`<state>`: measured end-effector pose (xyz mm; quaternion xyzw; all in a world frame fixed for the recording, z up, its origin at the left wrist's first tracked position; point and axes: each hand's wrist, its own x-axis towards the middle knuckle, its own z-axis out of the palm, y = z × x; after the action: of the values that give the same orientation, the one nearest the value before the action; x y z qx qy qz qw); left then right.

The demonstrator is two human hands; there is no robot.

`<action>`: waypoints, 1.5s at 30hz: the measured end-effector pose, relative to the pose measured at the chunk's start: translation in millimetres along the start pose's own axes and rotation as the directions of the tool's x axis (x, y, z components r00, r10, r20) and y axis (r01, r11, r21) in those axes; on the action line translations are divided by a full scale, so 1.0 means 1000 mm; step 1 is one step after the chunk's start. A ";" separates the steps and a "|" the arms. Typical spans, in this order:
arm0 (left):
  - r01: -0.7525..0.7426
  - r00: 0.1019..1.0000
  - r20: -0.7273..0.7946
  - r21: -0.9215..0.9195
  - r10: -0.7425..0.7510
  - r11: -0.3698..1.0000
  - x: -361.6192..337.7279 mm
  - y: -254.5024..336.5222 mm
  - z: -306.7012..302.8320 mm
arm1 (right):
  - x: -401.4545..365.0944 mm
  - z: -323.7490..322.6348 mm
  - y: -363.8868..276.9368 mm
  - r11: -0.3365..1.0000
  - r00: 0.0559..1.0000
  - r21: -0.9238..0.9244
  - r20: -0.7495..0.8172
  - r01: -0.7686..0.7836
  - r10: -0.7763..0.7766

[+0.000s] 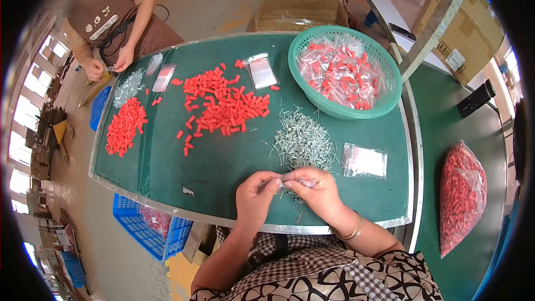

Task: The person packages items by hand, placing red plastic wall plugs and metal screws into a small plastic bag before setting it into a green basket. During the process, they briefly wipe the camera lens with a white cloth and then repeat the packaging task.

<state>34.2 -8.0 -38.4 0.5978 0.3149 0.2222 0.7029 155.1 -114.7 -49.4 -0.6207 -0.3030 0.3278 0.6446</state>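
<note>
My left hand (257, 195) and my right hand (315, 190) meet close to the table's near edge, fingers pinched together. Between them is a small clear plastic bag (304, 183), mostly covered by my fingers, so its contents cannot be made out. Just beyond my fingertips lies a heap of silver screws (304, 139). A stack of flat clear bags (365, 161) rests to the right of my right hand. Farther left spreads a loose pile of red plastic plugs (228, 106). Another bundle of flat bags (261, 71) lies behind that pile.
A green basket (345, 112) of filled bags stands at the back right. Across the table's left end, a co-worker (120, 19) handles something small beside more red plugs (126, 128) and screws (129, 88). A blue crate (150, 228) sits below; a large sack of red plugs (461, 200) lies right.
</note>
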 end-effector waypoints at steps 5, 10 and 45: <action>0.055 0.998 0.036 -0.144 -0.050 0.988 -0.002 -0.011 -0.005 | 0.000 -0.003 -0.007 0.980 0.990 0.142 0.009 -0.142 0.142; 0.057 0.998 0.049 -0.153 -0.050 0.987 -0.006 -0.004 0.003 | -0.002 -0.003 -0.002 0.995 0.999 -0.096 -0.034 -0.007 0.004; -0.260 0.947 -0.065 0.413 0.313 0.873 -0.012 0.006 0.006 | -0.001 0.001 -0.014 0.949 0.989 -0.279 0.006 0.146 -0.151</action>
<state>30.3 -19.5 -29.8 0.7529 0.3063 0.2936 0.5031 154.7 -114.8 -35.6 -0.6831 -0.3869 0.2277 0.5761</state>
